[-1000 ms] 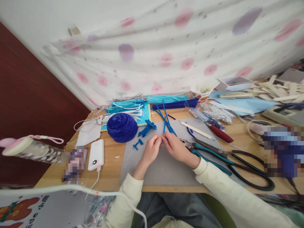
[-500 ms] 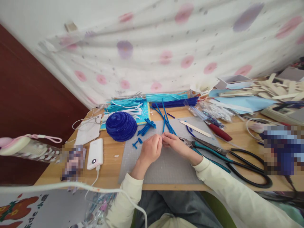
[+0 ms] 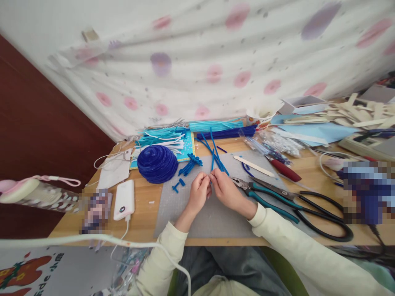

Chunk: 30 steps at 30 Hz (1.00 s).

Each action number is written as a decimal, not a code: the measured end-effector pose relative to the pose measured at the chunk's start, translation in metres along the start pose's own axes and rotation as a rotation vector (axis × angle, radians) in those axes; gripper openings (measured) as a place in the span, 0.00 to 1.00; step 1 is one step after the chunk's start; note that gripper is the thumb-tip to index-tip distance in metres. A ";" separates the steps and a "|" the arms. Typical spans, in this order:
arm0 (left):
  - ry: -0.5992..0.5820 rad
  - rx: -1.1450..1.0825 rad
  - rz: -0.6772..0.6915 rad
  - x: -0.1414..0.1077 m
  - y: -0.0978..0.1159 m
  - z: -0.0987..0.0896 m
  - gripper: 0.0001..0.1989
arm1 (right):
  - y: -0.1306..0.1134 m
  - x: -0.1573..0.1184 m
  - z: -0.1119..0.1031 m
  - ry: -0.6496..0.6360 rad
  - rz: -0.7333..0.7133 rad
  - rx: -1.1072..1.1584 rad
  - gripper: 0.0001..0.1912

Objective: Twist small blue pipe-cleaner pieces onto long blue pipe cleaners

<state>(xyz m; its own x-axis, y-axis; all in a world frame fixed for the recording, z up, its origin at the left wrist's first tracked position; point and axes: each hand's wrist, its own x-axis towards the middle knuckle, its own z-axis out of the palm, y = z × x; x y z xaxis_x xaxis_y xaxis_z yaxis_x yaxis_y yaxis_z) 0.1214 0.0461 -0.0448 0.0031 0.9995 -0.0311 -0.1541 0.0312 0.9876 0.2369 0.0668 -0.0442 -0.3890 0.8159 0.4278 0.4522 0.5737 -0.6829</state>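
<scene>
My left hand (image 3: 199, 191) and my right hand (image 3: 226, 189) meet fingertip to fingertip over a grey cutting mat (image 3: 180, 213). Both are closed in a pinch; whatever sits between the fingers is hidden. Just beyond them lie loose blue pipe cleaners (image 3: 215, 150). A bundle of bent blue pipe cleaners (image 3: 190, 164) and a few short blue pieces (image 3: 178, 186) rest left of these. Further left stands a dark blue coiled dome (image 3: 157, 163). Beside my right hand are pliers (image 3: 271, 199) with teal handles and large black-handled scissors (image 3: 321, 213).
Turquoise, white and dark blue pipe cleaners (image 3: 226, 132) lie along the back. A wooden stick (image 3: 253, 166), a red-handled tool (image 3: 285, 170) and bagged beads (image 3: 282, 144) are at right. A white power bank (image 3: 124, 200) with a cable stands left; a white cable (image 3: 135, 244) crosses the front.
My right hand has turned and come slightly nearer to me, its knuckles now more upright. My left hand has shifted a little right, and its fingers show more. The things on the table stay put.
</scene>
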 end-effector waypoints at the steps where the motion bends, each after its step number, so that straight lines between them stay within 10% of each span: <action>1: -0.010 -0.065 -0.033 0.000 0.000 0.001 0.15 | 0.002 0.000 0.000 0.008 -0.047 -0.081 0.11; 13: -0.180 -0.416 -0.677 0.011 0.019 -0.015 0.14 | 0.007 0.005 -0.015 -0.087 -0.432 -0.525 0.10; 22: 0.032 0.616 0.298 -0.003 0.017 -0.017 0.14 | 0.009 0.010 -0.019 -0.039 0.064 0.368 0.14; 30: -0.024 0.792 0.411 -0.004 0.012 -0.012 0.13 | 0.002 0.008 -0.015 -0.063 0.098 0.413 0.14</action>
<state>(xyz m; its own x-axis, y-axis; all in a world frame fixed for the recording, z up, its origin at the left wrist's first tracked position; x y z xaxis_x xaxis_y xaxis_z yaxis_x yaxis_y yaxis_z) 0.1078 0.0424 -0.0345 0.1196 0.9315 0.3434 0.5802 -0.3463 0.7372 0.2470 0.0752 -0.0330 -0.4143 0.8518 0.3206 0.1353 0.4059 -0.9038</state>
